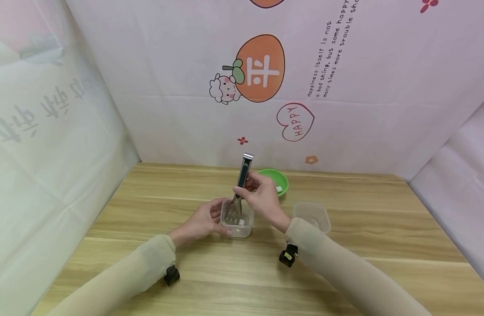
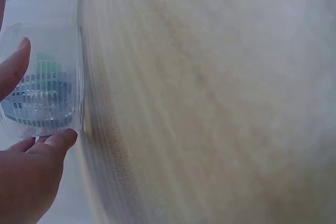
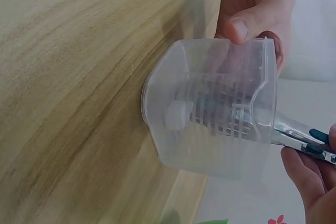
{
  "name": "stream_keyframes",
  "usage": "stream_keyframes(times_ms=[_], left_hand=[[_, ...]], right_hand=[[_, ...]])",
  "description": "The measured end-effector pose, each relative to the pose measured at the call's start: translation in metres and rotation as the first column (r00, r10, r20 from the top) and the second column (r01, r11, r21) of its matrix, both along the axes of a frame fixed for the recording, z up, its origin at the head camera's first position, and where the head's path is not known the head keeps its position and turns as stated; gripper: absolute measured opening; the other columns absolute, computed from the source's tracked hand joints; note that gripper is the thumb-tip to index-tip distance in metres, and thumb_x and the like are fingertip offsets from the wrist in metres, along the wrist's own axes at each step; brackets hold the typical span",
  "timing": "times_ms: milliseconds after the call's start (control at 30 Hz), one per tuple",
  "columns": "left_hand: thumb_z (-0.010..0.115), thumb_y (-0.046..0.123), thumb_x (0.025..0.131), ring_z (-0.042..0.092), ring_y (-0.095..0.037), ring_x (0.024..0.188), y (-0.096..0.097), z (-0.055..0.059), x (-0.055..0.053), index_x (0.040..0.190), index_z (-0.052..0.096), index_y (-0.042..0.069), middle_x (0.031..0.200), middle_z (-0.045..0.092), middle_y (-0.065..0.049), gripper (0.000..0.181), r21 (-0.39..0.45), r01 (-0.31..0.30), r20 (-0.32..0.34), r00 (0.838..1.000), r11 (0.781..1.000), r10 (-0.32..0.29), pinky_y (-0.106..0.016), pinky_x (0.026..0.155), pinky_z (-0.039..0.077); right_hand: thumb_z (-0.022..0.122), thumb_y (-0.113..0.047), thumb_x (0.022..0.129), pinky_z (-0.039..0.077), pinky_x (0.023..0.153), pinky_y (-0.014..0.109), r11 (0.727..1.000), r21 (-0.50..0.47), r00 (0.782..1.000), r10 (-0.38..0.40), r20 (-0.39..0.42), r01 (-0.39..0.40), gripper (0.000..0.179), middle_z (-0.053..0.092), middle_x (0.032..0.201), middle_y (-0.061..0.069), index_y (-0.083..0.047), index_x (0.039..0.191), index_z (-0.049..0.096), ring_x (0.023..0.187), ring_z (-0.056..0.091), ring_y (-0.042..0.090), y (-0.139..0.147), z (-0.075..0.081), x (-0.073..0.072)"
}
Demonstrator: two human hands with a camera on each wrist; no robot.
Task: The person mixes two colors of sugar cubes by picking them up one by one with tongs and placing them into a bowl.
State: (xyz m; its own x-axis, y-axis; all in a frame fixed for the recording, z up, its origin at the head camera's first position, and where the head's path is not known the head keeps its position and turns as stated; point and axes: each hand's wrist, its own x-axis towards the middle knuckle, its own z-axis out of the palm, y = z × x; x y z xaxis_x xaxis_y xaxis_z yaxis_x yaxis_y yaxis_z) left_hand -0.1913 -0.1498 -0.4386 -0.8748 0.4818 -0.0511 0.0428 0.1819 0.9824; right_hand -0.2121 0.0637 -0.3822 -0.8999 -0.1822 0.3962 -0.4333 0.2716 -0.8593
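Note:
My left hand [image 1: 204, 219] grips a clear plastic container [image 1: 242, 232], thumb on the near side and fingers round the left side. With my right hand [image 1: 262, 197] I hold metal tongs [image 1: 243, 173] with dark teal handle grips, tilted, their slotted heads down inside the container. Beside the heads, at the container's bottom, lies a white cube [image 3: 177, 115]. In the left wrist view the container [image 2: 42, 40] stands between thumb and fingers, and the slotted heads show through its wall.
Behind my right hand stands a green bowl [image 1: 280, 179] with a white piece [image 1: 279, 189] in it. A second clear plastic container [image 1: 322, 215] sits to the right, partly hidden by my right sleeve. A printed cloth [image 1: 178, 131] hangs behind the wooden table [image 1: 226, 272].

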Motion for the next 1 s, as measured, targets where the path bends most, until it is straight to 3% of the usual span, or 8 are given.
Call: stream_keyframes(times_ms=[200, 467, 600, 800, 1000], left_hand=[[0.088, -0.004, 0.081, 0.043, -0.04, 0.147, -0.001, 0.0, 0.0, 0.16, 0.032, -0.006, 0.162, 0.041, -0.025, 0.098, 0.006, 0.005, 0.001, 1.0, 1.0, -0.005, -0.043, 0.119, 0.041], [0.088, -0.005, 0.081, 0.043, -0.039, 0.147, -0.001, -0.002, -0.002, 0.161, 0.032, -0.004, 0.161, 0.042, -0.024, 0.098, 0.012, 0.007, 0.014, 1.0, 1.0, -0.007, -0.044, 0.119, 0.041], [0.089, -0.005, 0.08, 0.044, -0.04, 0.146, -0.001, -0.002, -0.002, 0.161, 0.033, -0.004, 0.161, 0.042, -0.025, 0.098, 0.008, -0.001, 0.015, 1.0, 1.0, 0.001, -0.044, 0.119, 0.042], [0.089, -0.008, 0.077, 0.044, -0.041, 0.146, 0.001, -0.001, -0.001, 0.159, 0.032, -0.008, 0.159, 0.043, -0.027, 0.1, 0.02, -0.011, 0.019, 1.0, 1.0, 0.011, -0.041, 0.118, 0.043], [0.09, -0.008, 0.076, 0.044, -0.042, 0.145, 0.0, 0.0, 0.0, 0.159, 0.033, -0.008, 0.158, 0.044, -0.026, 0.101, 0.003, -0.034, 0.026, 0.999, 0.999, 0.033, -0.042, 0.118, 0.043]], right_hand=[[0.083, -0.001, 0.09, 0.063, 0.064, 0.027, 1.0, -0.012, 1.0, -0.008, -0.009, 0.008, 0.012, 0.074, 0.082, 0.008, 0.001, 0.097, 0.073, 0.071, 0.072, 0.023, -0.001, -0.001, -0.001], [0.081, 0.002, 0.091, 0.068, 0.066, 0.045, 0.993, -0.119, 1.0, -0.027, 0.007, 0.027, 0.011, 0.072, 0.081, 0.013, 0.003, 0.097, 0.072, 0.072, 0.072, 0.032, 0.003, 0.007, -0.005], [0.081, 0.004, 0.09, 0.067, 0.066, 0.049, 0.98, -0.191, 0.999, -0.044, 0.016, 0.046, 0.011, 0.071, 0.081, 0.017, 0.005, 0.095, 0.071, 0.069, 0.072, 0.029, 0.01, 0.016, -0.007], [0.08, 0.004, 0.091, 0.068, 0.068, 0.041, 0.957, -0.282, 0.998, -0.058, 0.036, 0.066, 0.016, 0.071, 0.087, 0.022, 0.01, 0.1, 0.069, 0.069, 0.073, 0.024, 0.028, 0.039, -0.009], [0.08, 0.002, 0.092, 0.068, 0.072, 0.041, 0.935, -0.34, 0.995, -0.094, 0.043, 0.103, 0.019, 0.07, 0.089, 0.018, 0.01, 0.105, 0.068, 0.071, 0.074, 0.021, 0.051, 0.057, -0.023]])
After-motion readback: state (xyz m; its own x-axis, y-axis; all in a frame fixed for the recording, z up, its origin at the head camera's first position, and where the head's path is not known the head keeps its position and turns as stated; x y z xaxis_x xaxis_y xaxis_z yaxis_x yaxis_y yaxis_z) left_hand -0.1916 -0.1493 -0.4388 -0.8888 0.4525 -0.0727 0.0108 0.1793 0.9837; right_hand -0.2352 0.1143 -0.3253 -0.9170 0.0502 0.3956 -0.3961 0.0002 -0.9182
